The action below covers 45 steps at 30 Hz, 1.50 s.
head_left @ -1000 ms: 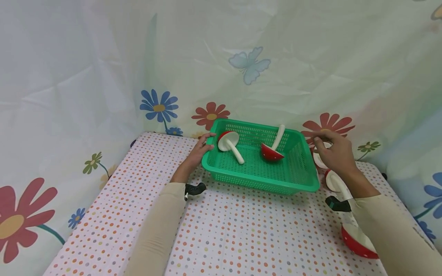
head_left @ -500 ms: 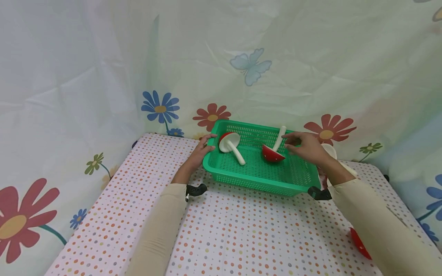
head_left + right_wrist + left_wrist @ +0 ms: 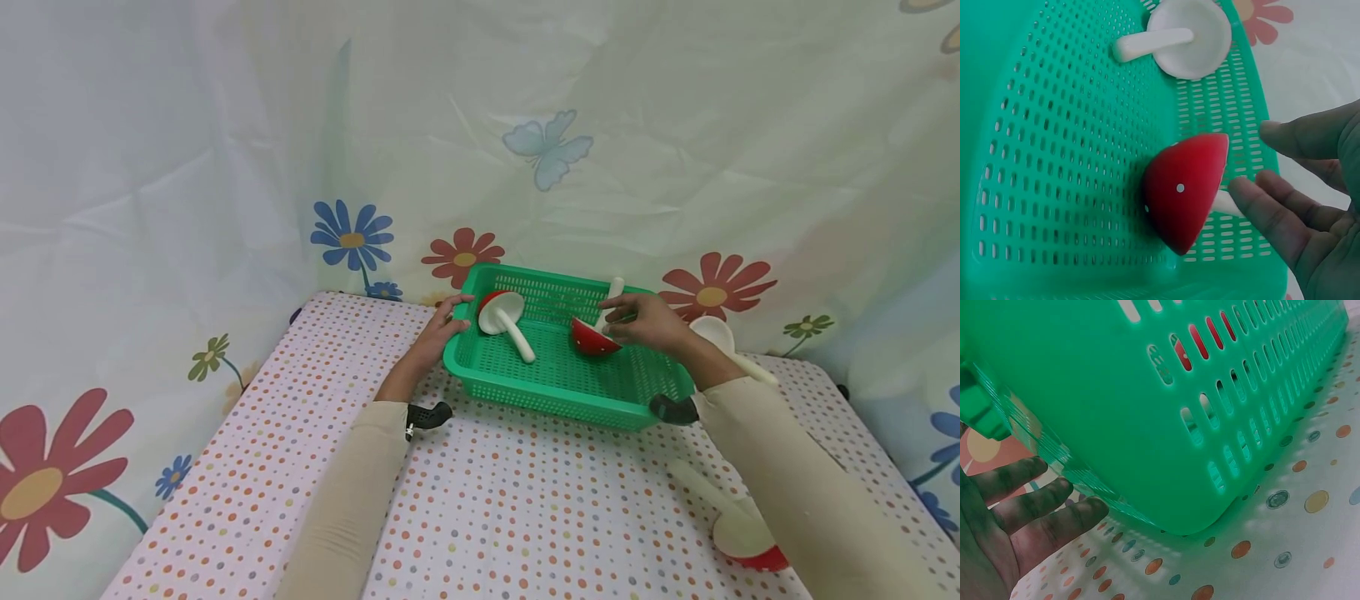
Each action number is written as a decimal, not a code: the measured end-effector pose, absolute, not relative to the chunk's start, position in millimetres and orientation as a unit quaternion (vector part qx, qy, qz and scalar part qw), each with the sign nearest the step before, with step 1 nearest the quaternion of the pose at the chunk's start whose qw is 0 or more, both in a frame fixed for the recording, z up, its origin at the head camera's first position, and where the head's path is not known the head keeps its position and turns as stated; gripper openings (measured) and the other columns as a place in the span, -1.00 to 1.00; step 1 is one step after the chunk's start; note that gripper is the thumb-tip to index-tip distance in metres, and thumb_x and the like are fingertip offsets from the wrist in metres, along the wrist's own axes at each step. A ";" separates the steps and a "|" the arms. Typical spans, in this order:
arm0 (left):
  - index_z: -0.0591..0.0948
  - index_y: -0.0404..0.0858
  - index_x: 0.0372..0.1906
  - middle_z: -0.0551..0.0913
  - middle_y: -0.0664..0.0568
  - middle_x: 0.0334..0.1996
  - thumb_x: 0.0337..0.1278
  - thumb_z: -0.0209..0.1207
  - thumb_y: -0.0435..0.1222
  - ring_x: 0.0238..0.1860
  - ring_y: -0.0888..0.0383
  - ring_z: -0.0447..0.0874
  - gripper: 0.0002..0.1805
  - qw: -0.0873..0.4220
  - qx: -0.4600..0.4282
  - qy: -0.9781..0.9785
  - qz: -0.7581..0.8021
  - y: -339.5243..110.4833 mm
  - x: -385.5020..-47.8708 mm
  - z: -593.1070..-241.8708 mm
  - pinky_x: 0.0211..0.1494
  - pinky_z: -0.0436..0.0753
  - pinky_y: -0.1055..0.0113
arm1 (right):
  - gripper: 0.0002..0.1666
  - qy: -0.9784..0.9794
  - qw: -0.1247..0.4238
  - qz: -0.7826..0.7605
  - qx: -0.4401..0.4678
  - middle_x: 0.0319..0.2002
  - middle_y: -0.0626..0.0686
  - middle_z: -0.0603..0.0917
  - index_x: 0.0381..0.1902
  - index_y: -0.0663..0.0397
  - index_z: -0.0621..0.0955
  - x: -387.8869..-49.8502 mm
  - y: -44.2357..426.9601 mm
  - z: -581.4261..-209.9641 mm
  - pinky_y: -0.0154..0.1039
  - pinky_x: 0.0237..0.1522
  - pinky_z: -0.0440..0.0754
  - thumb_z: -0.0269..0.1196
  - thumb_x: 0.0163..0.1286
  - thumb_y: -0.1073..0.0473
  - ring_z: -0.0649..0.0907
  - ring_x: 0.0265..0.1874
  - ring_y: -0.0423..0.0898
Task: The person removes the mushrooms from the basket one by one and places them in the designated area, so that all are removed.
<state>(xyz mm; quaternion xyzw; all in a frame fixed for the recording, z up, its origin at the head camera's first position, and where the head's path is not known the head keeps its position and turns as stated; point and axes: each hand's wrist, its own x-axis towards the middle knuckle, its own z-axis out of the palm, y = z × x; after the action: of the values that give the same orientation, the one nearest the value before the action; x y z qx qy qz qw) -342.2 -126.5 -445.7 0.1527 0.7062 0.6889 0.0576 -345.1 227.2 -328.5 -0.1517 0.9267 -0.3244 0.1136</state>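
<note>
A green basket (image 3: 558, 402) with slotted walls stands at the back of the table. Two toy mushrooms are in it: one at the left (image 3: 501, 312) with its white underside up, and one right of the middle, its red dotted cap (image 3: 1182, 190) down and its stem leaning on the back wall. My left hand (image 3: 435, 337) rests on the basket's left rim; several of its fingers (image 3: 1054, 531) extend straight outside the wall. My right hand (image 3: 645, 323) is over the basket beside the second mushroom's stem, thumb and fingers apart. In the right wrist view the fingers partly cover that stem.
To the basket's right lies another toy mushroom (image 3: 712, 333), partly behind the right arm. One more mushroom (image 3: 738, 533) lies nearer the front, partly covered by the right sleeve. A printed floral curtain (image 3: 547, 150) hangs behind the spotted tablecloth (image 3: 480, 517).
My right hand has moved left from beyond the basket's right side to the stem of the second mushroom. The left hand stays at the rim. The view has shifted slightly.
</note>
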 end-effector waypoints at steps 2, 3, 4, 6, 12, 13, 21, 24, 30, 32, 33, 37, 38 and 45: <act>0.19 0.00 0.46 0.22 -0.19 0.41 0.50 -0.13 -0.22 0.27 -0.30 0.41 -0.49 0.057 0.151 0.707 0.689 -127.7 -342.1 -445.5 0.08 0.54 0.15 | -0.38 0.925 0.127 -0.325 -0.151 0.18 0.45 0.52 0.35 0.31 0.40 -347.7 226.0 -329.3 0.03 0.00 0.67 0.24 0.37 0.25 0.64 0.05 0.24; 0.19 0.00 0.46 0.22 -0.18 0.41 0.50 -0.13 -0.23 0.27 -0.29 0.42 -0.49 0.056 0.150 0.707 0.689 -128.2 -341.9 -445.2 0.07 0.53 0.15 | -0.38 0.924 0.132 -0.325 -0.151 0.19 0.46 0.51 0.35 0.31 0.40 -349.0 225.3 -329.8 0.04 0.01 0.67 0.24 0.37 0.25 0.64 0.05 0.24; 0.19 0.00 0.47 0.23 -0.19 0.41 0.50 -0.12 -0.23 0.26 -0.30 0.42 -0.49 0.056 0.151 0.707 0.689 -128.7 -341.7 -444.8 0.06 0.53 0.16 | -0.38 0.924 0.137 -0.324 -0.150 0.20 0.46 0.51 0.35 0.30 0.40 -350.4 224.6 -330.2 0.04 0.01 0.67 0.23 0.37 0.26 0.64 0.06 0.23; 0.18 -0.01 0.48 0.22 -0.20 0.42 0.51 -0.12 -0.22 0.27 -0.31 0.41 -0.48 0.057 0.152 0.705 0.690 -130.2 -341.9 -444.8 0.05 0.53 0.18 | -0.39 0.924 0.141 -0.322 -0.149 0.21 0.45 0.51 0.35 0.28 0.40 -353.4 222.9 -331.6 0.01 0.00 0.68 0.22 0.38 0.26 0.65 0.06 0.22; 0.18 -0.02 0.48 0.23 -0.22 0.41 0.51 -0.12 -0.24 0.24 -0.32 0.43 -0.48 0.061 0.148 0.705 0.691 -133.7 -338.8 -439.3 0.03 0.53 0.19 | -0.42 0.918 0.151 -0.330 -0.160 0.26 0.39 0.49 0.37 0.20 0.41 -361.9 208.8 -330.6 0.03 0.04 0.65 0.19 0.42 0.22 0.63 0.10 0.20; 0.19 -0.01 0.47 0.25 -0.21 0.39 0.50 -0.12 -0.24 0.23 -0.31 0.44 -0.49 0.060 0.147 0.706 0.690 -134.1 -338.4 -438.8 0.03 0.54 0.20 | -0.41 0.913 0.153 -0.339 -0.165 0.27 0.38 0.47 0.37 0.19 0.40 -363.2 204.6 -329.2 0.04 0.06 0.64 0.19 0.42 0.22 0.62 0.12 0.21; 0.19 -0.03 0.46 0.19 -0.15 0.43 0.50 -0.13 -0.26 0.28 -0.26 0.40 -0.50 0.046 0.159 0.711 0.684 -133.4 -343.6 -445.1 0.10 0.50 0.13 | -0.35 0.872 0.144 -0.424 -0.198 0.35 0.40 0.38 0.44 0.21 0.30 -375.6 175.3 -328.8 0.13 0.20 0.53 0.18 0.45 0.23 0.53 0.23 0.30; 0.19 -0.05 0.46 0.17 -0.15 0.45 0.49 -0.13 -0.26 0.31 -0.28 0.37 -0.49 0.047 0.160 0.710 0.684 -131.1 -344.1 -446.3 0.16 0.48 0.05 | -0.36 0.864 0.119 -0.450 -0.189 0.35 0.36 0.41 0.44 0.16 0.33 -380.8 164.3 -335.7 0.09 0.21 0.54 0.19 0.45 0.21 0.51 0.25 0.26; 0.18 -0.05 0.48 0.05 -0.11 0.52 0.50 -0.13 -0.23 0.45 -0.28 0.18 -0.48 0.054 0.163 0.711 0.682 -125.8 -344.4 -447.0 0.25 0.43 -0.08 | -0.39 0.823 0.107 -0.535 -0.156 0.39 0.30 0.38 0.44 0.16 0.34 -387.2 142.8 -350.5 0.08 0.31 0.44 0.15 0.47 0.26 0.43 0.34 0.21; 0.15 -0.07 0.50 0.04 -0.15 0.52 0.51 -0.14 -0.25 0.45 -0.33 0.16 -0.47 0.064 0.168 0.704 0.687 -125.0 -343.1 -445.0 0.27 0.41 -0.14 | -0.40 0.814 0.107 -0.553 -0.145 0.40 0.28 0.37 0.43 0.16 0.35 -388.8 137.8 -354.7 0.11 0.33 0.41 0.14 0.47 0.27 0.43 0.34 0.21; 0.13 -0.10 0.50 0.06 -0.19 0.50 0.51 -0.15 -0.27 0.41 -0.37 0.21 -0.46 0.071 0.171 0.698 0.692 -124.7 -341.9 -442.9 0.26 0.41 -0.17 | -0.40 0.810 0.107 -0.558 -0.142 0.40 0.28 0.37 0.43 0.17 0.35 -389.5 135.6 -356.6 0.12 0.34 0.40 0.14 0.47 0.28 0.43 0.34 0.21; 0.10 -0.18 0.51 0.07 -0.30 0.47 0.51 -0.17 -0.32 0.33 -0.44 0.27 -0.45 0.088 0.174 0.689 0.698 -126.0 -333.1 -429.7 0.26 0.41 -0.20 | -0.42 0.806 0.094 -0.566 -0.144 0.37 0.33 0.38 0.41 0.20 0.37 -391.6 127.5 -362.5 0.13 0.33 0.39 0.14 0.46 0.31 0.43 0.32 0.25; 0.09 -0.20 0.51 0.06 -0.30 0.47 0.50 -0.17 -0.33 0.33 -0.44 0.27 -0.44 0.089 0.174 0.691 0.696 -126.6 -331.7 -427.3 0.26 0.42 -0.19 | -0.43 0.808 0.086 -0.565 -0.145 0.36 0.33 0.40 0.40 0.21 0.38 -392.1 125.3 -363.7 0.12 0.32 0.41 0.15 0.45 0.31 0.44 0.31 0.24; 0.14 -0.15 0.50 0.12 -0.28 0.45 0.51 -0.14 -0.30 0.32 -0.39 0.32 -0.46 0.073 0.165 0.697 0.694 -128.6 -336.7 -434.0 0.19 0.49 -0.04 | -0.51 0.825 0.035 -0.547 -0.139 0.27 0.30 0.49 0.31 0.20 0.48 -400.5 112.0 -369.9 0.03 0.23 0.51 0.17 0.44 0.29 0.49 0.26 0.18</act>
<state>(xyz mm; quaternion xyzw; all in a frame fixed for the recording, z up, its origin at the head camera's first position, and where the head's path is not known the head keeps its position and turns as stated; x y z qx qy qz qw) -336.7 -128.6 -434.0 0.1653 0.6966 0.6944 0.0727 -400.5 112.0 -369.9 -0.1390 0.8247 -0.5471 0.0351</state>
